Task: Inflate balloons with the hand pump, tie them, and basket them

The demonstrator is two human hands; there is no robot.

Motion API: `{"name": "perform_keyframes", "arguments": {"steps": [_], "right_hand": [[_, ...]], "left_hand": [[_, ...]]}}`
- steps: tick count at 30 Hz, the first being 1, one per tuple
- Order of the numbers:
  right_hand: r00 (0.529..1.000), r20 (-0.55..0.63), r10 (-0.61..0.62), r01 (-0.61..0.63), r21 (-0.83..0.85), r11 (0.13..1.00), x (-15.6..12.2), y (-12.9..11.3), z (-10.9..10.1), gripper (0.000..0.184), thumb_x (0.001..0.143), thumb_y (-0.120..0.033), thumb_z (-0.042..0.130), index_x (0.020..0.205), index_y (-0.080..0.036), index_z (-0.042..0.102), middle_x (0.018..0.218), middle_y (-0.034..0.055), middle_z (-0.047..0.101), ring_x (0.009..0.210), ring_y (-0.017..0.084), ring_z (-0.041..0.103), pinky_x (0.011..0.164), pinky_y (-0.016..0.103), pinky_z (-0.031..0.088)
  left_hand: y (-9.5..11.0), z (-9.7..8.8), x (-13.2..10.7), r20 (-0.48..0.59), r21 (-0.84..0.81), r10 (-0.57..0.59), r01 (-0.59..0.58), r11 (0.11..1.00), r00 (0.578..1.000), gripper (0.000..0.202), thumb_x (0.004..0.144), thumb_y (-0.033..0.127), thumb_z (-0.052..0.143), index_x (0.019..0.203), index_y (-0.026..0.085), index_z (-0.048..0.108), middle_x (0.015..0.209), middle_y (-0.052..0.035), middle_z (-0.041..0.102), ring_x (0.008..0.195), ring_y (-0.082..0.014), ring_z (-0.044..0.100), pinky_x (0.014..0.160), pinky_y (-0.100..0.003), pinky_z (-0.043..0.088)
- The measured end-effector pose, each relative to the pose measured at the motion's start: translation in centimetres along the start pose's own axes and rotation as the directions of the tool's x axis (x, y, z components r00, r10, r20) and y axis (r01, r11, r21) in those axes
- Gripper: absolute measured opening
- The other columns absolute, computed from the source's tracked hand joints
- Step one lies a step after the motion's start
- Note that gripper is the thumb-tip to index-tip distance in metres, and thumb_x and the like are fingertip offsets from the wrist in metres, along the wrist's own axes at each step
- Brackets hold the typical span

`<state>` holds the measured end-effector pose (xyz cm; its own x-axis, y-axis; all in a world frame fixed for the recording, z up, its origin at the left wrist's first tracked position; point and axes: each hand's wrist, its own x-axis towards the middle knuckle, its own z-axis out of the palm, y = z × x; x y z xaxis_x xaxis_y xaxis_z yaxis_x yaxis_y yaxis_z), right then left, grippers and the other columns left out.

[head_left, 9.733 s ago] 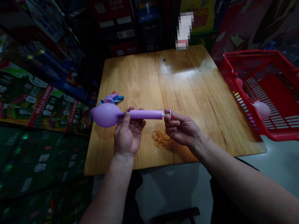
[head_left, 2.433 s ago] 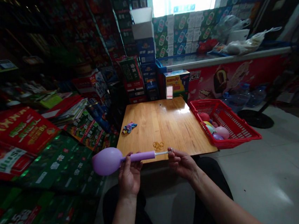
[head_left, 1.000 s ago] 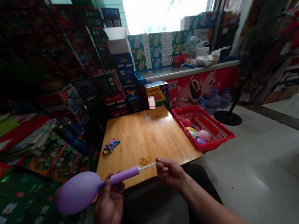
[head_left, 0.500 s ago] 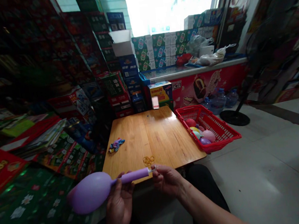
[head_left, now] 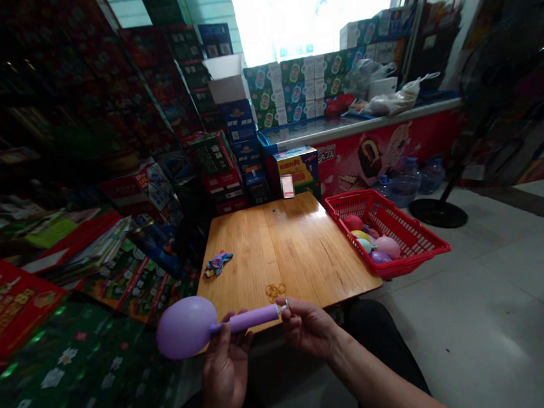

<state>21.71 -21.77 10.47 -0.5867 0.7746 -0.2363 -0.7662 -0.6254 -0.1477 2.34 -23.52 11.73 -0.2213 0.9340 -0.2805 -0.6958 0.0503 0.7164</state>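
Note:
A purple inflated balloon (head_left: 186, 327) sits at the left end of a purple hand balloon pump (head_left: 254, 318), its neck on the pump's end. My left hand (head_left: 226, 362) is closed there, thumb on the balloon's neck and fingers beneath the pump's front end. With thumb and fingertips, my right hand (head_left: 307, 327) grips the pump's handle, which is close to the barrel. Just beyond the pump, several yellow-brown rubber bands (head_left: 275, 291) lie on the wooden table (head_left: 276, 242). A small bunch of uninflated coloured balloons (head_left: 218, 263) rests near the table's left edge.
Right of the table is a red basket (head_left: 415, 241) with several inflated balloons. Stacked green cartons (head_left: 54, 392) crowd the left side. Behind stand a box (head_left: 297, 163) and a red-fronted freezer (head_left: 344, 158). A fan base (head_left: 439, 213) and large water bottles (head_left: 407, 181) are on the floor.
The balloon has shifted right and slightly upward and looks smaller and less blurred. Both hands keep their holds, and the whole view has shifted slightly.

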Motion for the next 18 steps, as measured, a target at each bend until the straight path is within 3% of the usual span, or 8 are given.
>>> {"name": "perform_keyframes", "arguments": {"steps": [8,14,18], "right_hand": [[0.995,0.085,-0.046,0.043,0.029,0.999,-0.8,-2.6,0.0,0.019,0.083,-0.014,0.07,0.098,-0.011,0.058,0.066,-0.0007,0.063,0.045,0.002,0.045,0.046,0.014,0.032],[0.999,0.035,-0.002,0.002,0.011,1.0,0.5,-0.4,0.6,0.022,0.085,-0.015,0.069,0.104,-0.015,0.057,0.069,-0.0019,0.064,0.047,0.002,0.048,0.049,0.014,0.036],[1.0,0.009,0.027,-0.027,0.03,0.999,0.8,-0.4,0.8,0.024,0.084,-0.014,0.069,0.104,-0.013,0.057,0.069,-0.0007,0.064,0.047,0.002,0.049,0.051,0.013,0.038]], "left_hand": [[2.3,-0.2,1.1,-0.009,0.013,0.114,-0.114,0.993,0.993,0.032,0.077,0.032,0.076,0.106,0.02,0.072,0.107,-0.0096,0.072,0.094,-0.0216,0.068,0.069,-0.029,0.058],[0.9,0.6,0.6,0.054,0.032,0.053,-0.055,0.998,0.997,0.035,0.077,0.032,0.076,0.11,0.022,0.07,0.112,-0.0091,0.071,0.098,-0.0241,0.068,0.072,-0.033,0.059],[0.8,0.3,1.0,0.023,0.018,0.048,-0.049,0.999,0.999,0.032,0.077,0.03,0.076,0.108,0.021,0.071,0.108,-0.0094,0.072,0.092,-0.0214,0.069,0.071,-0.03,0.058]]}}
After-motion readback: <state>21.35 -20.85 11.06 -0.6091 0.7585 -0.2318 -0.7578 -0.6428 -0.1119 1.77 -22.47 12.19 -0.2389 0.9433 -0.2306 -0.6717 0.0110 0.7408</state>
